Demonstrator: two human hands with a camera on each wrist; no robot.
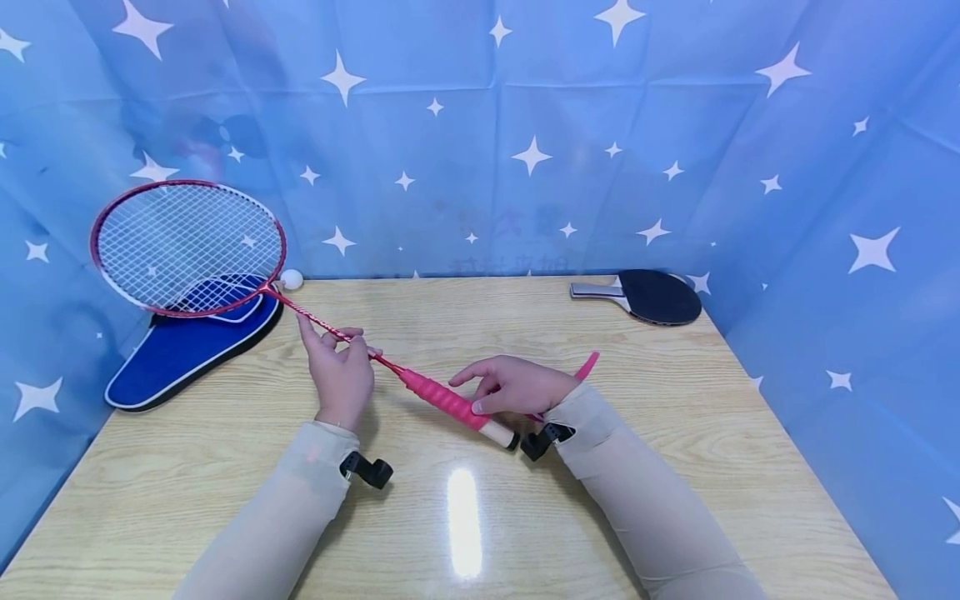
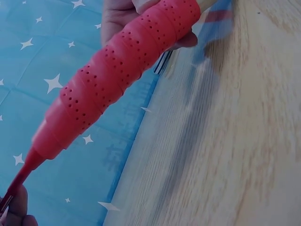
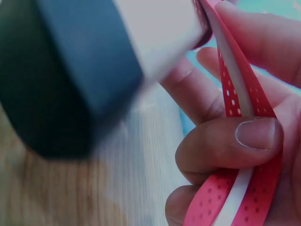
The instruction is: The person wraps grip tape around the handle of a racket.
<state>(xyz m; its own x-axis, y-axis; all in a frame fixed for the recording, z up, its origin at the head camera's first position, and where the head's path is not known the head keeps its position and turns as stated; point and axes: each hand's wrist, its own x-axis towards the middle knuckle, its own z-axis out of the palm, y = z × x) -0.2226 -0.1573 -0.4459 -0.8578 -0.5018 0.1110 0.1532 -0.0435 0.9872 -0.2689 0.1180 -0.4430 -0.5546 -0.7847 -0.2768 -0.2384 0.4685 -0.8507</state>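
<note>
A badminton racket slants across the table, its head at the left and raised. My left hand holds its thin red shaft between thumb and fingers. Pink perforated tape is wound in overlapping turns around most of the handle; the pale butt end with its black cap is bare. My right hand is at the lower end of the wrapping. In the right wrist view its curled fingers grip the loose tape, which has a white strip down its middle.
A blue racket case lies at the left under the racket head, with a white ball beside it. A black table tennis bat lies at the back right. A blue star-patterned curtain borders the table.
</note>
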